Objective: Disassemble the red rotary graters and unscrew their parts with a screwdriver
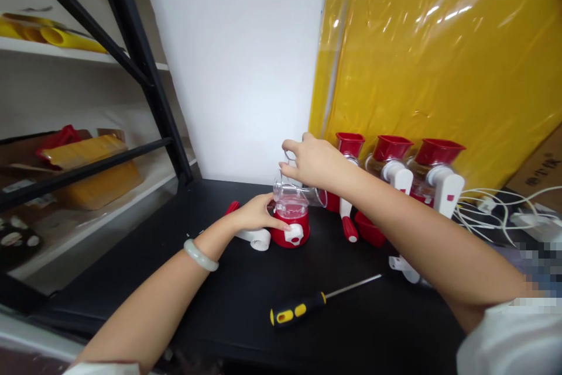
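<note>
In the middle of the black tabletop stands a partly assembled rotary grater, with a red base (283,237) and a clear plastic body (291,193) on top. My left hand (254,213) holds the base, thumb beside its white knob (294,235) and the other fingers hidden behind. From above, my right hand (309,158) grips the upright tube of the clear body, fingers curled at its rim. A white crank handle (257,239) with a red grip lies just left of the base, partly behind my left hand. Nearer to me rests a screwdriver (298,309) with a black and yellow handle.
Several graters with red hoppers (394,147) and white cranks stand at the back right. A red part (369,230) and a white-and-clear part (406,269) lie near my right forearm. White cables (496,211) tangle at the right. A black metal frame (132,53) and shelves flank the left.
</note>
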`<state>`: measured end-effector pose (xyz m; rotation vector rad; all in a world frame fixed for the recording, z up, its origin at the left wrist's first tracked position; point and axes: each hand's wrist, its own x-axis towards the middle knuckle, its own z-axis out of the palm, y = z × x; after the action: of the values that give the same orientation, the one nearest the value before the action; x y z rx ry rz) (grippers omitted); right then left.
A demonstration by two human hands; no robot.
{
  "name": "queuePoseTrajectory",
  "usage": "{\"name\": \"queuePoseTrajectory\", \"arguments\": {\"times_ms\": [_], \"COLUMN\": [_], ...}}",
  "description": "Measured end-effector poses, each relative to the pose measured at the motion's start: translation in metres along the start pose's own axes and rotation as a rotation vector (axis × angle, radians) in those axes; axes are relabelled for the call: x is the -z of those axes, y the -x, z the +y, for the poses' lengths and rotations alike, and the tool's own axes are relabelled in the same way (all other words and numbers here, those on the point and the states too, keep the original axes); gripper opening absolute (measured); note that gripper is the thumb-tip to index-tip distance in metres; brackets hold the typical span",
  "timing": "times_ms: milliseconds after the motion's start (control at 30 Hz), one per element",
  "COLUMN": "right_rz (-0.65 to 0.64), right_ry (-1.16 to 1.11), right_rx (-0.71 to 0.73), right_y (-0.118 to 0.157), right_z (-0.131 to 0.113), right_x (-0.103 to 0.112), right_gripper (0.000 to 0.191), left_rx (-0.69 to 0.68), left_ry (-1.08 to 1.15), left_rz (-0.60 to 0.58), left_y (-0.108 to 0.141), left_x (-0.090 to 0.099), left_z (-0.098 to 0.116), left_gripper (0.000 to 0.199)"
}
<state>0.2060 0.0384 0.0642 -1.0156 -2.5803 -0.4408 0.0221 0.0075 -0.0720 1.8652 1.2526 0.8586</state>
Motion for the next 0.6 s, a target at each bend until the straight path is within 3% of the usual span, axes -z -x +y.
{"name": "queuePoseTrajectory", "arguments": {"times_ms": [233, 400, 500, 600], "right_rz": [-0.025, -0.036, -0.047, -0.045], "right_ry": [-0.003, 0.039, 0.075, 0.099], "right_rx": [0.066, -0.011, -0.066, -0.082], "right_y": [-0.003, -0.005, -0.005, -0.004], "right_z": [0.003, -0.005, -0.011, -0.013], "right_x": [-0.001, -0.001, 0.0, 0.001], "right_gripper": [0.046, 0.044, 0.044, 0.045], "left_rx": [-0.023, -0.045, 0.009, 0.107], "left_ry": [-0.1, -0.159, -0.217, -0.358], "left_rz": [0.045, 0.079, 0.119, 0.148], "left_y": [0.002, 0.002, 0.005, 0.015], "left_x": [-0.001, -0.002, -0.004, -0.009], "left_z": [0.002, 0.005, 0.009, 0.019], "left_gripper": [0.064, 0.076, 0.076, 0.064]}}
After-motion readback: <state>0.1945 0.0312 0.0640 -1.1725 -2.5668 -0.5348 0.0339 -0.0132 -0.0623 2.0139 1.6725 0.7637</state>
